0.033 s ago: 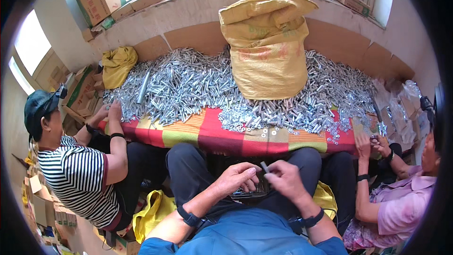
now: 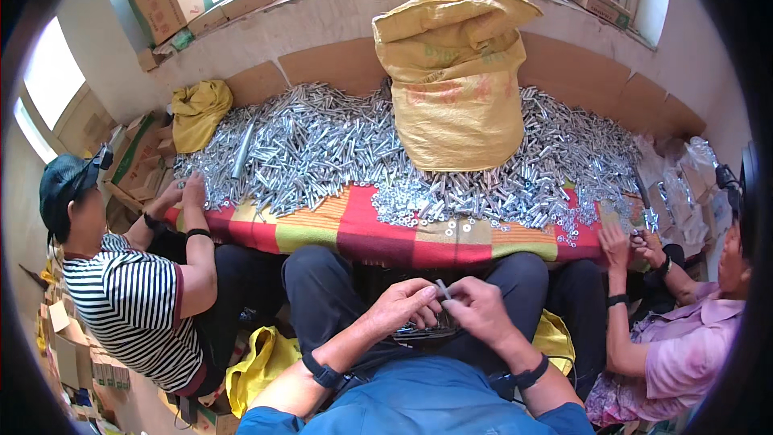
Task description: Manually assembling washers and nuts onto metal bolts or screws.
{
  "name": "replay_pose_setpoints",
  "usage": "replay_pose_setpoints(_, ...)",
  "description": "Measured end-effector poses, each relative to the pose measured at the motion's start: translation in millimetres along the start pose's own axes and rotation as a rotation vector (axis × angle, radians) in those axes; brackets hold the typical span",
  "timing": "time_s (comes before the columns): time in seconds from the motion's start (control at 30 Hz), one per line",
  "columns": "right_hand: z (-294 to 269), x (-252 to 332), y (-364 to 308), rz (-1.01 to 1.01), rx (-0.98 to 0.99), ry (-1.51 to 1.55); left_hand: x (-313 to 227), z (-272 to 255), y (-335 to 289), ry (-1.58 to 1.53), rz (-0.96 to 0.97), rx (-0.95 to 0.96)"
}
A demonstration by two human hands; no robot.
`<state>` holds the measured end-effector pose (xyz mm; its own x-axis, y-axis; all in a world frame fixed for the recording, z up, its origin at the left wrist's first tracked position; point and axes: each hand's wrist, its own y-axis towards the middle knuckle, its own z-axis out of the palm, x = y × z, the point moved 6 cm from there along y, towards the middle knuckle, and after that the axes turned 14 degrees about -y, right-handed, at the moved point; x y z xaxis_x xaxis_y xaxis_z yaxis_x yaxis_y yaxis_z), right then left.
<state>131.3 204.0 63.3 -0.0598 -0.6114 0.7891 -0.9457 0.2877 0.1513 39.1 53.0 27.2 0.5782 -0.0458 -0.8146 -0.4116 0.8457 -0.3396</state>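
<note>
My right hand pinches a slim silver metal bolt upright over my lap, its fingertips almost meeting those of my left hand. My left hand is closed, thumb pressed to the curled fingers; whatever is between them is too small to make out. Below both hands, between my knees, more metal pieces lie in a dark container, mostly hidden. In front of me a heap of silver bolts and sleeves covers the cloth-topped table, with small washers gathered near its front edge.
A yellow woven sack stands on the heap. The checked cloth shows along the table's near edge. One person works at the left, another at the right. Cartons crowd the left floor; yellow bags lie beside my legs.
My right hand has moved a little left with the bolt, bringing it up to my left fingertips. My left hand stays nearly in place.
</note>
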Motion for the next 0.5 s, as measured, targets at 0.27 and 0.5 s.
replay_pose_setpoints(0.27,32,36,38,-0.027,-0.021,-0.1,-4,-38,7,-0.223,0.07,-0.18)
replay_pose_setpoints(0.5,53,50,66,-0.189,-0.039,-0.251,-6,-64,28,-0.342,0.168,-0.139)
